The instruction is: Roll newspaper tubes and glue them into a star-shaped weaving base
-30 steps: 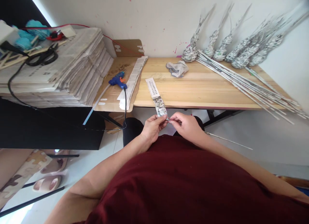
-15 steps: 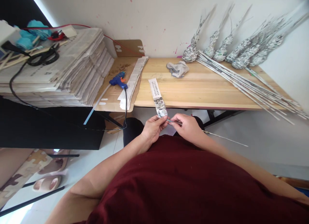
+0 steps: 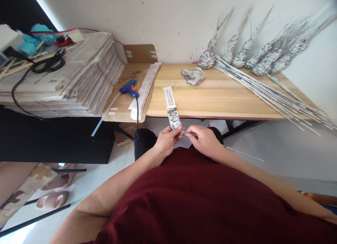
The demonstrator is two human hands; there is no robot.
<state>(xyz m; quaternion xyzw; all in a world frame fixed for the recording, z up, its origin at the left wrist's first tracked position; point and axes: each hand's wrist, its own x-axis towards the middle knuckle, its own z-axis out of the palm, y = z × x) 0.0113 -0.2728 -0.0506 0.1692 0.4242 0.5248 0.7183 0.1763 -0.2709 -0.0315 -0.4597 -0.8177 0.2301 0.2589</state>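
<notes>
A strip of newspaper reaches from the table's front edge down to my left hand, which pinches its lower end. There the paper runs into a thin rolled paper stick, whose far end sticks out beyond my right wrist. My right hand has its thumb and fingers closed round the stick, close beside the left fingertips. Both hands are just in front of the table, over my lap. The middle of the stick is hidden by my right hand.
On the wooden table lie a grey-white glove, a bundle of paper sticks and several woven paper forms. Leftward are a blue glue gun on cardboard, paper strips and a tall newspaper stack.
The newspaper strip is slightly shorter and tilts a little differently. The stick's far end has drawn inward to the left. Both hands stay nearly in place.
</notes>
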